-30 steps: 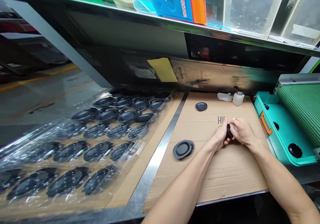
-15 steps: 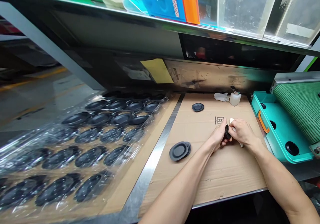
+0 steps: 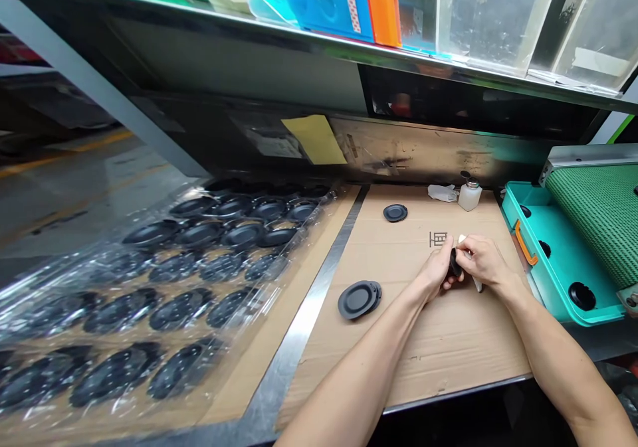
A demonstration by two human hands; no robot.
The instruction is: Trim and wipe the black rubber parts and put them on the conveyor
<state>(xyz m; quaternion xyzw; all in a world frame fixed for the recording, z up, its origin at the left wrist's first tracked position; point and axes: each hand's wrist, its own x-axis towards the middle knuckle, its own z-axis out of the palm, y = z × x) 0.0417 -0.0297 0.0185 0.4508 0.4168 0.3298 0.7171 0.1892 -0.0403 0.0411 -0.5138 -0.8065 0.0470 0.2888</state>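
My left hand (image 3: pixel 439 268) is closed on a small black oval plastic part (image 3: pixel 454 262), tilted up on its edge above the cardboard. Against that part, my right hand (image 3: pixel 482 261) pinches a white cloth (image 3: pixel 478 285); only bits of it show past the fingers. To the left of my forearm lie black oval parts (image 3: pixel 357 300), one partly over another. A single black oval part (image 3: pixel 395 213) rests farther back on the cardboard (image 3: pixel 438 347).
A clear plastic tray (image 3: pixel 299 261) of black oval parts covers the left side. At the back stand a white bottle (image 3: pixel 469 195) and a crumpled white cloth (image 3: pixel 442 192). On the right, a teal bin (image 3: pixel 558 281) holds several black pieces beside a green conveyor belt (image 3: pixel 598 201).
My right hand has shifted slightly against the black part, and the white cloth below it has moved a little left. Everything else stays in place.
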